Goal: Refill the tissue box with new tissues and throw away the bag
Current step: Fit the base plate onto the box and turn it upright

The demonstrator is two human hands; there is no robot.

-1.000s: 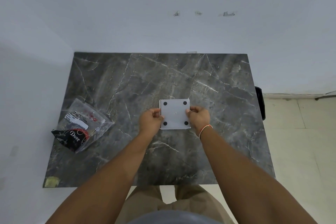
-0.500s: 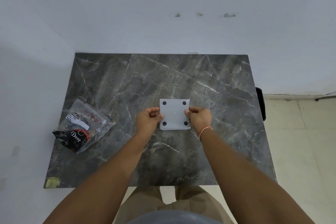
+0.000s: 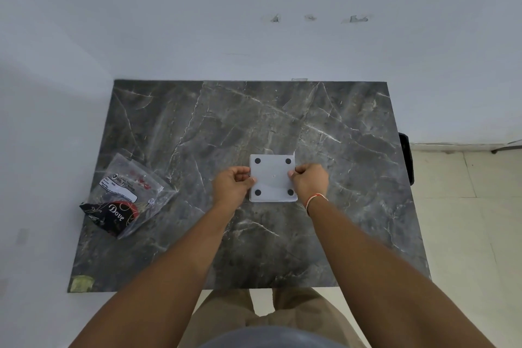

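**Both hands clamp the upturned tissue box at mid-table**

Nearest the camera, the two bare forearms reach forward over the near edge of the dark marble table [image 3: 353, 234]; tan trousers show below that edge. A yellowish patch [image 3: 82, 282] sits at the table's near left corner.

Further in, roughly at the table's centre, the white tissue box [image 3: 273, 178] lies bottom up, its square base showing four black round feet. The left hand [image 3: 232, 185] is curled into a fist against the box's left side, thumb tip on the base; the right hand [image 3: 309, 181] grips the right side the same way, fingers folded under and hidden. An orange-and-white wristband [image 3: 315, 198] circles the right wrist. A thin white sliver peeks out at the box's far right corner.

Well apart, near the left edge, a clear plastic bag [image 3: 128, 195] lies flat, with a white label and a black-and-red "Dove" packet inside. Nothing lies between it and the box.

Beyond the right edge, a black object [image 3: 406, 158] stands partly hidden by the tabletop. The far edge meets a pale wall [image 3: 254, 37] with chipped paint.
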